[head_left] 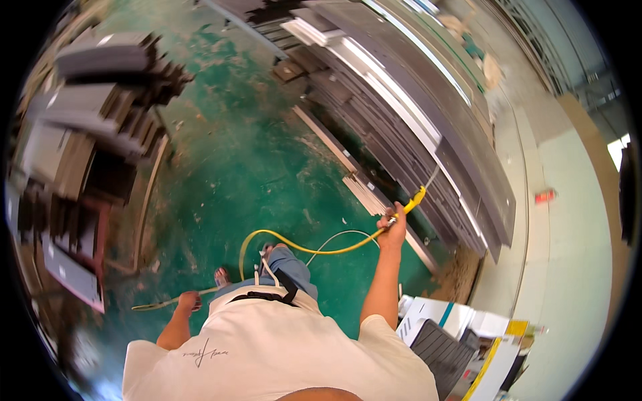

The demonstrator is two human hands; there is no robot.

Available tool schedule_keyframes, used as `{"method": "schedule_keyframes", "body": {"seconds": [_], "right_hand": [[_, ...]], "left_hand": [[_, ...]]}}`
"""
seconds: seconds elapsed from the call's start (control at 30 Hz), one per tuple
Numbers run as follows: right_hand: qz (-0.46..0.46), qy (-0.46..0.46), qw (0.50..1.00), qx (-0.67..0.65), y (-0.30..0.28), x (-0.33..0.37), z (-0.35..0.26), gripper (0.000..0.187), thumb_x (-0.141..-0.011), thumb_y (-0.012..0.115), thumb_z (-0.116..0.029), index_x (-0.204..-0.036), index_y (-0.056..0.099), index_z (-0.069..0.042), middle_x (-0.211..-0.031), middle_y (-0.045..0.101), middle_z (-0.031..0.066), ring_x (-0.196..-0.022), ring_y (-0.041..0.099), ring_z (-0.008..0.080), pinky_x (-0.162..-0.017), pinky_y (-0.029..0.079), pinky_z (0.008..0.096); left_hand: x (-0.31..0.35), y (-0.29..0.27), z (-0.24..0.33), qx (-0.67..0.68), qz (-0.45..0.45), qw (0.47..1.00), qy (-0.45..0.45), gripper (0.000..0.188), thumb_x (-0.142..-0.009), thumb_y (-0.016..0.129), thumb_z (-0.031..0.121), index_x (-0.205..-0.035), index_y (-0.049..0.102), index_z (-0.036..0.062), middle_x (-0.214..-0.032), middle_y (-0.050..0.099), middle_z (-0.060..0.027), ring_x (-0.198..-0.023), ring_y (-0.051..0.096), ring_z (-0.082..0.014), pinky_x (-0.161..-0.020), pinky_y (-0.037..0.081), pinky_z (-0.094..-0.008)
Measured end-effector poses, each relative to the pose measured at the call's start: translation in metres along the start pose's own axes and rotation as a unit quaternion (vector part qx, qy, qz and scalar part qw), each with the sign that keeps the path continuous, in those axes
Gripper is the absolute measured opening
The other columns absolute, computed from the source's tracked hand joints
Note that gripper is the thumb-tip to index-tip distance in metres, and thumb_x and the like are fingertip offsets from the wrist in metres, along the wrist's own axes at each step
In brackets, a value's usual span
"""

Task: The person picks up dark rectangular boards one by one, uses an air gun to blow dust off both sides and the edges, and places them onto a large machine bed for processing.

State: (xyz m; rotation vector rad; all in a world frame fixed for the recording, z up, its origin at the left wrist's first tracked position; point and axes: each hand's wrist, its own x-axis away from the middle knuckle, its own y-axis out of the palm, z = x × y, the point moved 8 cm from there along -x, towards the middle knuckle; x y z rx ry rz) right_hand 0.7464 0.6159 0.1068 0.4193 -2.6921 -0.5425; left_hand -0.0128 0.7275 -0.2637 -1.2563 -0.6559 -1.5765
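Observation:
My right hand (393, 227) is closed around the grip of a yellow air blow gun (415, 199). Its thin nozzle points up and right, toward a stack of long grey panels (414, 144). From the gun a yellow air hose (321, 251) curves left and bends down in front of my legs. Low on the left, my left hand (190, 301) is closed beside my hip. A pale yellow stretch of hose shows on both sides of it and seems to pass through the fingers, which are partly hidden.
Stacks of brown-grey boards (87, 110) stand on the left, with a pale panel (72, 274) leaning below them. Wooden strips (324, 137) lie along the right stack's foot. White boxes and a dark ridged piece (441, 357) are close at lower right. The green floor (221, 154) carries dust and scraps.

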Motion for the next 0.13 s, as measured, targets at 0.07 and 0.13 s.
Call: {"method": "schedule_keyframes", "body": {"seconds": [0.07, 0.13], "right_hand": [[0.019, -0.060, 0.978, 0.197, -0.016, -0.028, 0.000, 0.018, -0.101, 0.064, -0.023, -0.107, 0.059, -0.006, -0.077, 0.059, 0.0054, -0.045, 0.048, 0.0123, -0.039, 0.037, 0.0276], [0.017, -0.079, 0.938, 0.337, -0.009, -0.065, 0.009, 0.018, -0.102, 0.063, -0.020, -0.113, 0.060, -0.006, -0.078, 0.060, 0.0047, -0.045, 0.051, 0.0125, -0.038, 0.040, 0.0276]], "left_hand": [[-0.017, -0.008, 0.078, -0.050, 0.001, 0.998, 0.026, 0.025, -0.095, 0.064, 0.029, -0.111, 0.068, 0.0095, -0.089, 0.071, -0.0096, -0.072, 0.070, -0.0248, -0.060, 0.056, -0.0412], [-0.045, -0.018, 0.163, -0.079, 0.047, 0.994, 0.067, 0.032, -0.096, 0.063, 0.032, -0.120, 0.068, 0.0102, -0.094, 0.073, -0.0093, -0.073, 0.072, -0.0271, -0.062, 0.057, -0.0420]]}}
